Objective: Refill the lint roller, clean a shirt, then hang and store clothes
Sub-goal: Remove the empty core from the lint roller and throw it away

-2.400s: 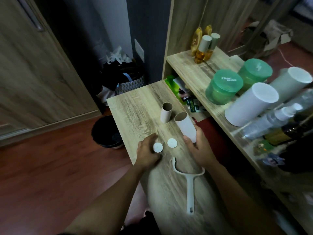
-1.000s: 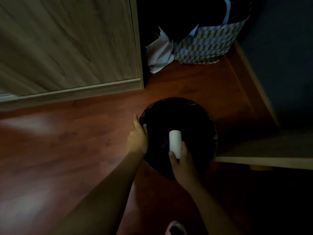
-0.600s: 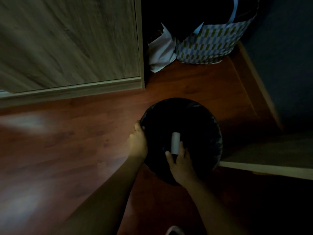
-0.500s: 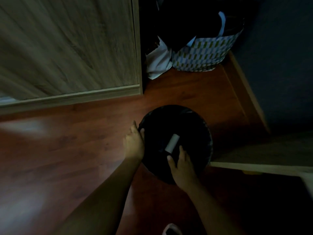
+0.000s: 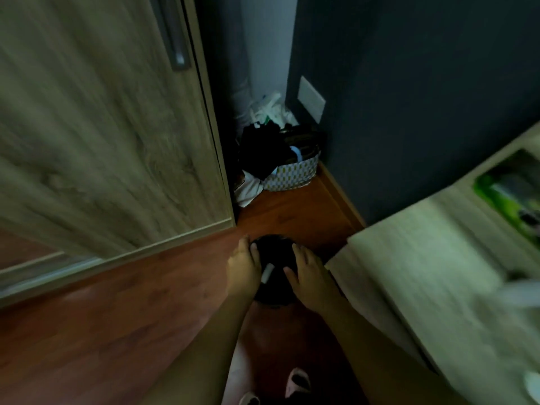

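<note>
Released from the right hand [image 5: 306, 273], whose fingers are now spread and empty, the white roll [image 5: 267, 274] is seen lying inside the black bin [image 5: 274, 249]; its rim is touched by the left hand [image 5: 244, 267], fingers straight.

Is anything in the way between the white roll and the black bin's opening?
Nothing visible does. The white roll already shows against the dark inside of the black bin, between the left hand at the rim and the open right hand above it. Neither hand grips the roll.
</note>
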